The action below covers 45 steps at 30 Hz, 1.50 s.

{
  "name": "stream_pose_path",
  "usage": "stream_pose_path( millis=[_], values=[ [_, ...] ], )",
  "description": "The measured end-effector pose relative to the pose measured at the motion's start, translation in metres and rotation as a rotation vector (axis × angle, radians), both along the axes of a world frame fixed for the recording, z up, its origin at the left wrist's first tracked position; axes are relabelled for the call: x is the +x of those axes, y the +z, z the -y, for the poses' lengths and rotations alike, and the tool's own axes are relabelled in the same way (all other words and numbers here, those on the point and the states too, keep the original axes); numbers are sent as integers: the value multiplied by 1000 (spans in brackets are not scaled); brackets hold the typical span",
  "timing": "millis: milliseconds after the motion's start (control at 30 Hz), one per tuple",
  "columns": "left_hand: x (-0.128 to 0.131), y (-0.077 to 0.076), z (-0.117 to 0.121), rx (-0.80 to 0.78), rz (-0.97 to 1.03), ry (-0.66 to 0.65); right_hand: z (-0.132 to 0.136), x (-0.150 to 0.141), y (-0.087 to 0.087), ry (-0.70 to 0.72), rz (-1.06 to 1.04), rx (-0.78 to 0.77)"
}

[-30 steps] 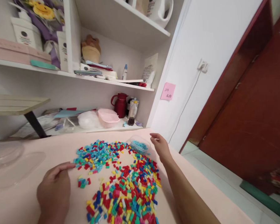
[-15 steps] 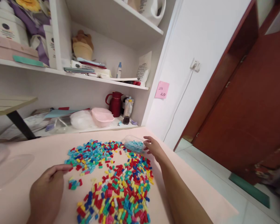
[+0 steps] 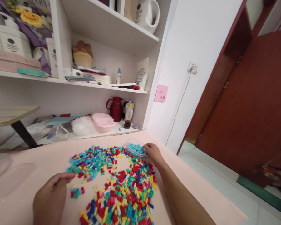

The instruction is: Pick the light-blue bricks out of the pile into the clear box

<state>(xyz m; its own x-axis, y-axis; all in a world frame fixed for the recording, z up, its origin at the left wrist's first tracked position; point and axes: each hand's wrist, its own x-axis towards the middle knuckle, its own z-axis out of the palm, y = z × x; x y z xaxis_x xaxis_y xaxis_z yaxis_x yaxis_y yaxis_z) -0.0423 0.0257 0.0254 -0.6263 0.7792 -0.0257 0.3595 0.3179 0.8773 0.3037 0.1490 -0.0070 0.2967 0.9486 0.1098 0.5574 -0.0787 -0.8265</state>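
The right hand (image 3: pixel 152 152) curls its fingers against a clear tub (image 3: pixel 132 154) of light-blue blocks (image 3: pixel 135 148) just left of it; I cannot tell whether it grips. The left hand (image 3: pixel 53 192), thumb and forefinger nearly together, any hold unclear, is beside mixed blocks (image 3: pixel 123 197) spread between the hands.

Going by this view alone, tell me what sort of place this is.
Likely a room in a home: a brown plush toy and a dark red handled jug stand in a white open-fronted shelving unit.
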Motion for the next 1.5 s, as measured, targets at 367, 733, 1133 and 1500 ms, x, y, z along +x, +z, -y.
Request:
stream_pose_path(
  millis=[367,733,1133,1500],
  values=[
    [-3,-17,-9,96,-56,-117,1,8,2,-86,52,43],
    [-2,-14,-7,107,-48,-136,9,-10,10,117,72,47],
    [-2,-10,-5,41,-54,-138,8,24,4,138,189,-143],
    [-2,-16,-7,64,-71,-139,7,17,-2,26,218,-34]
  ],
)
